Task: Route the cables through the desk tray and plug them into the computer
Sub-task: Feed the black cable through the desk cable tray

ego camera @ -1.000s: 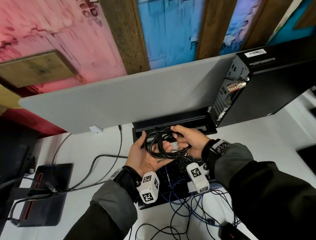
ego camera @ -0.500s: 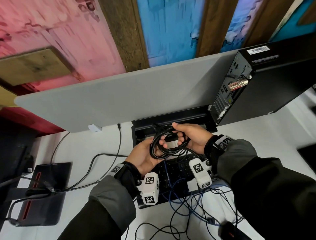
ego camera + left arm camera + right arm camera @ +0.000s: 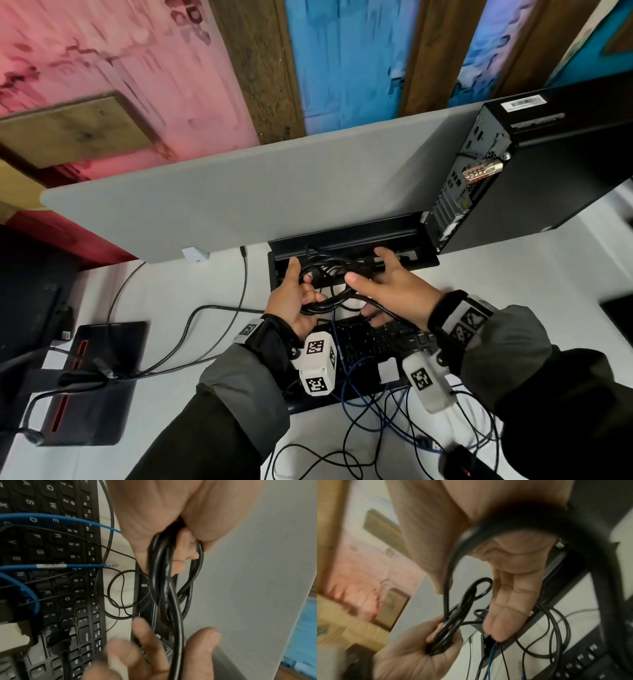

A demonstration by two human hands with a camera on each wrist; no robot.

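Note:
A coil of black cable (image 3: 329, 274) hangs over the open black desk tray (image 3: 346, 236) at the desk's back edge. My left hand (image 3: 291, 305) grips the coil's near side, fingers curled round the bundled strands (image 3: 164, 574). My right hand (image 3: 394, 291) is just right of the coil with fingers spread and straight (image 3: 510, 588); a strand of the cable loops across its palm. The black computer tower (image 3: 548, 178) lies on the desk to the right, its rear ports (image 3: 469, 171) facing the tray.
A black keyboard (image 3: 370, 342) lies under my wrists, crossed by blue cables (image 3: 359, 404) and thin black ones. A grey partition (image 3: 257, 198) stands behind the tray. A dark flat device (image 3: 96, 377) with cables sits at the left.
My right hand has let go of the coil and spread its fingers. Both hands moved slightly toward the tray, and the left hand keeps its grip on the cable.

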